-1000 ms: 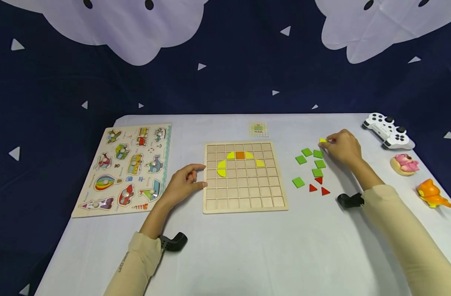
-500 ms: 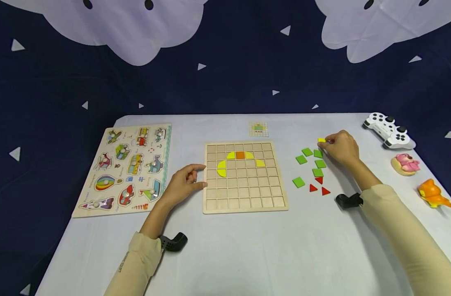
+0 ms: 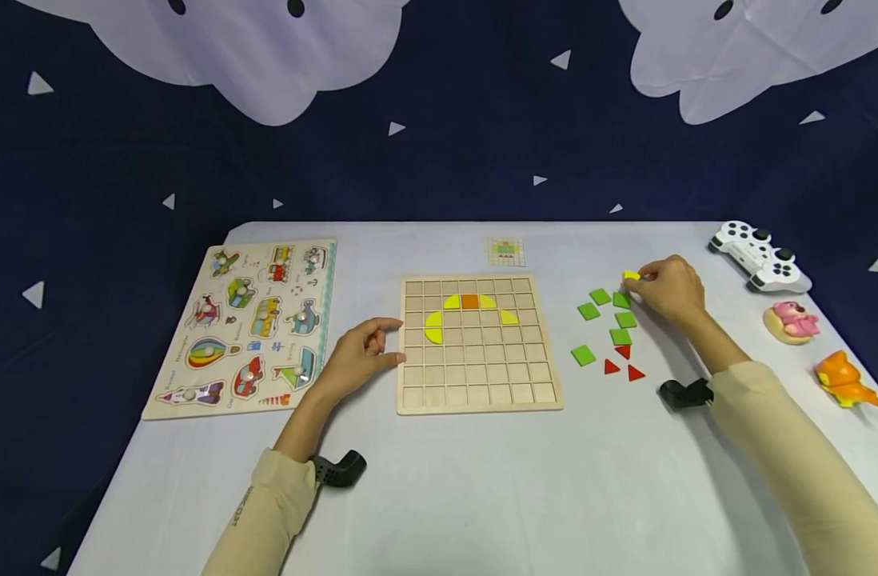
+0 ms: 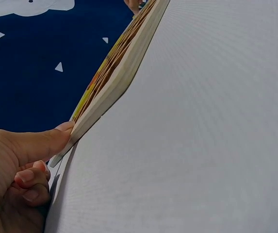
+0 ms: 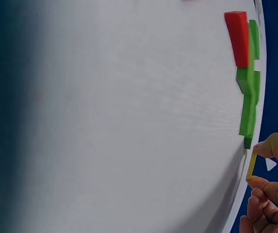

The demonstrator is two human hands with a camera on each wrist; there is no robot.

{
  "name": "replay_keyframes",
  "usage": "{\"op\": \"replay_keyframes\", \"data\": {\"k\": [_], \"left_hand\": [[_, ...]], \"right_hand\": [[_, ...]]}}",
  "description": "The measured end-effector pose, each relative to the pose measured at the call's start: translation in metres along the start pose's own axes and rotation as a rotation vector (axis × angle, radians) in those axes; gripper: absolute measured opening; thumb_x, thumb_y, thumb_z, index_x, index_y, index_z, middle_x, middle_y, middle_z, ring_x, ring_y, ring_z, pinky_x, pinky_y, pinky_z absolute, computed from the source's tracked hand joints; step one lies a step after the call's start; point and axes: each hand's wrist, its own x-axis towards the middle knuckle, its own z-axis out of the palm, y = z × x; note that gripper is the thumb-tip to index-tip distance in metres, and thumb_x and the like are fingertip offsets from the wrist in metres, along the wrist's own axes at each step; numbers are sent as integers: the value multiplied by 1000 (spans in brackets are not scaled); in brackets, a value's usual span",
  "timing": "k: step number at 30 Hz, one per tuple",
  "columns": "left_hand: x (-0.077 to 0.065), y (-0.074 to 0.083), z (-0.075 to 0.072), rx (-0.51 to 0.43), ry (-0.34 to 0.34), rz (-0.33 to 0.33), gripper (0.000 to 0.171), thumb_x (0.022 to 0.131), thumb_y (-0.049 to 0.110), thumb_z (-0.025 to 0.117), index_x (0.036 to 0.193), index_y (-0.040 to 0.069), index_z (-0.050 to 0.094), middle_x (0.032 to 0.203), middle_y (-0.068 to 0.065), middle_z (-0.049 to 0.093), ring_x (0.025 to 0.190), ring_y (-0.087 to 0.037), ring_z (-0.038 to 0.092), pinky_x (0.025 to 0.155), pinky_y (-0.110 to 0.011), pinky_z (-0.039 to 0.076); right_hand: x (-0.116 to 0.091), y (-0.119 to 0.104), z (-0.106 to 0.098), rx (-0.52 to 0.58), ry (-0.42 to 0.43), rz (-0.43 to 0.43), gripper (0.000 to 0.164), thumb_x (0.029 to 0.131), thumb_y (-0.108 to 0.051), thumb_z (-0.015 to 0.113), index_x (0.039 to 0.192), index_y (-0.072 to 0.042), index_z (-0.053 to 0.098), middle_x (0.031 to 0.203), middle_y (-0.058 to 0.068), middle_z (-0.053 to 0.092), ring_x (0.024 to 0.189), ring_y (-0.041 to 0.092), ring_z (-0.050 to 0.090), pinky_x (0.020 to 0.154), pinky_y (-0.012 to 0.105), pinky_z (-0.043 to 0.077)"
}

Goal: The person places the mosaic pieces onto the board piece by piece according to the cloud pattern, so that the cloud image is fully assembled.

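Beige sleeve (image 3: 285, 490), lettering (image 3: 242, 506) unclear; hands: left (image 3: 356, 357) loose against gridded board (image 3: 480, 354), right (image 3: 671, 286) with yellow tile (image 3: 631, 275) between fingertips.

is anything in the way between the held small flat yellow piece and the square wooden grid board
Nothing tall visible. Flat green square tiles lie between the small yellow piece and the wooden grid board, close to the direct path, but look low enough to pass over.

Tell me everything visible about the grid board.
The grid board looks like pale wood, square with thin ridges making cells inside a plain rim. It lies flat, centrally, on the white tabletop. Rounded yellow pieces and one orange square sit in some cells; most are bare. The left hand touches its left edge.
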Motion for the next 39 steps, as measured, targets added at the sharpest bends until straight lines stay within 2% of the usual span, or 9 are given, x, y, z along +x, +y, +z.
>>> {"op": "replay_keyframes", "data": {"k": [7, 15, 24, 29, 39], "left_hand": [[-1, 1, -2, 2, 0, -10, 50, 85, 8, 76, 132, 3, 59, 78, -2, 42, 64, -12, 35, 61, -23, 31], [-1, 2, -2, 11, 0, -17, 50, 85, 8, 76, 132, 4, 59, 79, -2, 43, 65, -12, 35, 61, -22, 31], [0, 2, 0, 10, 9, -26, 50, 84, 7, 77, 131, 4, 60, 78, -1, 42, 65, -11, 35, 60, -21, 31], [0, 1, 1, 7, 10, -33, 50, 84, 7, 77, 131, 4, 60, 78, -1, 42, 65, -11, 35, 59, -21, 31], [0, 4, 0, 6, 7, -24, 51, 84, 7, 77, 132, 3, 59, 78, -1, 42, 64, -11, 34, 59, -21, 31]], "right_hand": [[-7, -13, -1, 19, 32, -50, 44, 85, -27, 74, 105, 12, 70, 93, 25, 55, 88, 38, 50, 71, 47, 37], [-25, -47, 4, 63, 0, -98, 42, 85, -27, 75, 108, 9, 71, 98, 23, 55, 87, 35, 51, 69, 40, 37], [-50, -88, 18, 141, -48, -188, 36, 84, -22, 75, 106, 6, 73, 96, 19, 57, 84, 31, 53, 69, 37, 40], [-61, -105, 30, 149, -67, -247, 36, 82, -21, 76, 106, 6, 73, 93, 17, 58, 82, 29, 54, 70, 36, 41], [-80, -130, 46, 165, -112, -301, 35, 80, -22, 75, 104, 4, 75, 89, 14, 60, 78, 24, 53, 67, 33, 40]]}}
